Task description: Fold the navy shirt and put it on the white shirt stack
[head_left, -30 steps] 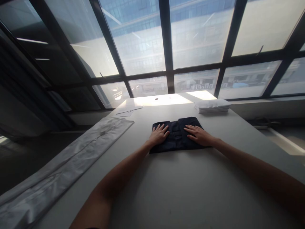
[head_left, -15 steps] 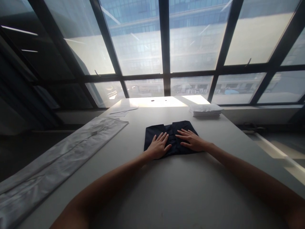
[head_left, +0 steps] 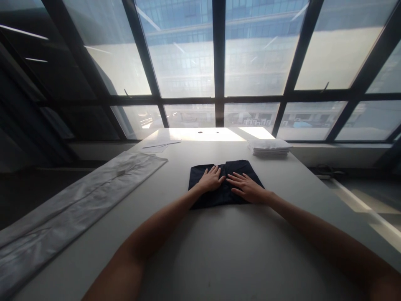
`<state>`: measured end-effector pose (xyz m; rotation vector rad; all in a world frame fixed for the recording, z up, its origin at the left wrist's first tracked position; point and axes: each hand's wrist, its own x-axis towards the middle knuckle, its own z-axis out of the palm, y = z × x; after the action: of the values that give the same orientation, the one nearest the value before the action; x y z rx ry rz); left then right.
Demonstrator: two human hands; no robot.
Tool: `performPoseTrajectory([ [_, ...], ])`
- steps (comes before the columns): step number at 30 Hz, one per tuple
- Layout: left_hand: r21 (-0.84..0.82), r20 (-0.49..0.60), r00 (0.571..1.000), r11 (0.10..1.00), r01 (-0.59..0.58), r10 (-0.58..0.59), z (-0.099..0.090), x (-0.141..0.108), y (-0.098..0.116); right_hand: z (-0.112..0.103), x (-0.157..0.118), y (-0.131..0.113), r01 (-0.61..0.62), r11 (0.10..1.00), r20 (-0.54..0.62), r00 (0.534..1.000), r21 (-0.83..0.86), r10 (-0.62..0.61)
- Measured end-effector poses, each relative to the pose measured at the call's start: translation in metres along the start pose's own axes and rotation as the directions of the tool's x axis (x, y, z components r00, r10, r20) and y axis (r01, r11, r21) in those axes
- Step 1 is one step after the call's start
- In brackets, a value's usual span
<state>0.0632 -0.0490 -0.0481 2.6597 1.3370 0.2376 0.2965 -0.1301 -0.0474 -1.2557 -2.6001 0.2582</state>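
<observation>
A dark navy folded garment [head_left: 203,200] lies flat on the white table [head_left: 216,246], its two sides folded toward the middle. On its left part rests my left hand [head_left: 211,179], palm down with fingers stretched out. My right hand [head_left: 247,187] lies flat on the right part, fingers spread and pointing to the centre. Both hands touch the cloth from above without gripping it. The fabric under the palms is hidden.
Along the table's left side lies a long strip of white, wrinkled fabric [head_left: 94,196]. Beyond it are some white sheets [head_left: 159,144]. A stack of folded white cloths [head_left: 269,147] stands at the back right. Large windows [head_left: 184,62] rise behind the table.
My left hand has slid away from me over the garment, toward its upper edge. My right hand has shifted slightly left and nearer to me. The garment's lower edge now lies flatter.
</observation>
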Motion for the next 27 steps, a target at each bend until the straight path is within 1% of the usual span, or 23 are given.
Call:
performPoseTrajectory([
  [2,0.007,0.01,1.0,1.0,-0.016,0.015,0.002,0.002,-0.001,0.002,0.001,0.0,0.0,1.0,-0.007,1.0,0.016,0.0],
  [4,0.009,-0.015,1.0,1.0,-0.016,0.016,0.003,-0.001,0.0,0.003,0.003,0.001,0.004,0.999,-0.043,0.999,0.054,-0.001],
  [6,0.007,-0.033,0.999,1.0,0.009,-0.008,0.005,-0.007,0.003,0.003,0.005,0.007,-0.034,0.993,-0.157,0.986,0.117,0.052],
  [7,0.005,-0.04,0.999,1.0,0.025,-0.024,0.006,-0.012,0.005,0.001,0.005,0.012,-0.084,0.984,-0.24,0.963,0.155,0.12],
  [8,0.003,-0.044,0.998,0.999,0.038,-0.038,0.008,-0.016,0.007,-0.001,0.005,0.019,-0.158,0.967,-0.323,0.921,0.198,0.216],
  [9,0.001,-0.047,0.998,0.999,0.045,-0.045,0.01,-0.02,0.009,-0.005,0.004,0.027,-0.245,0.937,-0.385,0.863,0.249,0.328],
  [10,0.0,-0.054,0.997,0.999,0.045,-0.045,0.011,-0.025,0.012,-0.01,0.003,0.036,-0.336,0.89,-0.413,0.796,0.307,0.443],
  [11,0.001,-0.065,0.997,0.999,0.043,-0.043,0.013,-0.028,0.015,-0.014,0.0,0.045,-0.422,0.824,-0.398,0.729,0.379,0.557],
  [12,0.006,-0.076,0.996,0.999,0.04,-0.04,0.015,-0.031,0.017,-0.019,-0.002,0.053,-0.494,0.743,-0.343,0.672,0.452,0.656],
  [13,0.012,-0.086,0.996,0.999,0.038,-0.037,0.016,-0.033,0.019,-0.024,-0.005,0.061,-0.549,0.658,-0.266,0.627,0.516,0.732],
  [14,0.019,-0.092,0.995,0.999,0.036,-0.034,0.017,-0.035,0.021,-0.029,-0.008,0.066,-0.585,0.58,-0.184,0.596,0.567,0.782],
  [15,0.025,-0.096,0.995,0.999,0.035,-0.032,0.017,-0.036,0.022,-0.033,-0.012,0.07,-0.607,0.519,-0.114,0.578,0.602,0.808],
  [16,0.028,-0.098,0.995,0.999,0.034,-0.031,0.017,-0.036,0.023,-0.037,-0.014,0.072,-0.619,0.479,-0.064,0.57,0.623,0.819],
  [18,0.023,-0.1,0.995,0.999,0.033,-0.031,0.016,-0.036,0.023,-0.043,-0.019,0.071,-0.628,0.441,0.011,0.582,0.641,0.813],
  [21,0.004,-0.101,0.995,1.0,0.007,-0.007,0.013,-0.035,0.022,-0.052,-0.024,0.065,-0.637,0.376,0.15,0.616,0.673,0.774],
  [22,0.0,-0.096,0.995,1.0,-0.011,0.011,0.013,-0.035,0.022,-0.054,-0.026,0.063,-0.623,0.357,0.191,0.64,0.696,0.744],
  [24,-0.002,-0.079,0.996,0.999,-0.045,0.045,0.012,-0.035,0.022,-0.057,-0.027,0.058,-0.552,0.326,0.244,0.722,0.768,0.647],
  [26,-0.002,-0.06,0.996,0.998,-0.061,0.061,0.012,-0.036,0.022,-0.059,-0.027,0.052,-0.451,0.287,0.25,0.807,0.845,0.534],
  [27,-0.007,-0.053,0.997,0.998,-0.063,0.063,0.012,-0.036,0.022,-0.061,-0.025,0.049,-0.411,0.27,0.239,0.833,0.871,0.498],
])
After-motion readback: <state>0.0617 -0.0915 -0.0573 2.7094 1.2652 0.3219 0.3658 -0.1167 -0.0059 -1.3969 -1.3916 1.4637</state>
